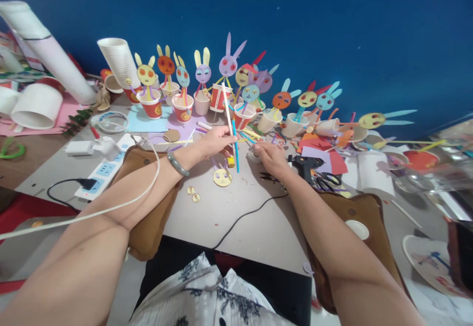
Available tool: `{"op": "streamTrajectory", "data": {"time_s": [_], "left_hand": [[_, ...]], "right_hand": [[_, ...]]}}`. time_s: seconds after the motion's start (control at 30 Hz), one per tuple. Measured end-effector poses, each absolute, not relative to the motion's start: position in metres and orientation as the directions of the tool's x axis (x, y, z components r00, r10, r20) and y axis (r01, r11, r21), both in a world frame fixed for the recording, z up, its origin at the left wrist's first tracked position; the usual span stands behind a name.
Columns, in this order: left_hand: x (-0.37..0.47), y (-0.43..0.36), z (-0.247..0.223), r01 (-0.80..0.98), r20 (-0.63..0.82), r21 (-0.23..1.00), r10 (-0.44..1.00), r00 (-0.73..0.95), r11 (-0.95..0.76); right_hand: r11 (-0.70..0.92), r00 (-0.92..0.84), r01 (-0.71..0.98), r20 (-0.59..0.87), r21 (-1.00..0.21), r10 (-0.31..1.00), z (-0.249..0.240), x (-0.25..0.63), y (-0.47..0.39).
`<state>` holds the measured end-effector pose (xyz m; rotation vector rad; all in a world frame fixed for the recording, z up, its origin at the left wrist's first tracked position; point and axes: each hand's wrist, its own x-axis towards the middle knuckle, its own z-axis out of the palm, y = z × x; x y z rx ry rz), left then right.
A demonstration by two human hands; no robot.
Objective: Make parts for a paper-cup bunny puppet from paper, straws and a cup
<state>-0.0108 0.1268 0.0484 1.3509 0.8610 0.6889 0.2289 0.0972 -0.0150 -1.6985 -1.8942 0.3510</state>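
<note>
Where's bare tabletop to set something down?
Table: mostly bare between the black cable and right forearm, and between that cable and the small yellow discs. Crowded: the back, lined with rabbit-topped cups, and right, around the glue gun.

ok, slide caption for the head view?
Left hand holding a white stick and a blue stick, right hand alongside, with rabbit-eared figures and paper cups lined up behind.

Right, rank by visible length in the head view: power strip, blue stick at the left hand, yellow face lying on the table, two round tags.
Power strip
Blue stick
Yellow face
Round tags: these two look alike, so unranked
</note>
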Motion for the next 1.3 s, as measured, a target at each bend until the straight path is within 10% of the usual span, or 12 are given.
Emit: {"op": "streamTrajectory", "data": {"time_s": [0.5,0.9,1.3], "left_hand": [[-0.019,0.131,0.058,0.084,-0.137,0.990,0.883,0.449,0.111],[-0.011,0.121,0.050,0.045,-0.162,0.979,0.619,0.768,0.199],[-0.007,0.119,0.040,0.042,-0.109,0.990,0.540,0.834,0.134]], "right_hand": [[0.136,0.330,0.577,0.382,-0.805,0.863,0.011,0.221,0.077],[0.070,0.029,0.126,0.074,-0.989,0.997,0.025,0.193,0.058],[0.079,-0.045,0.012,0.079,-0.997,0.996,0.023,0.180,0.053]]}}
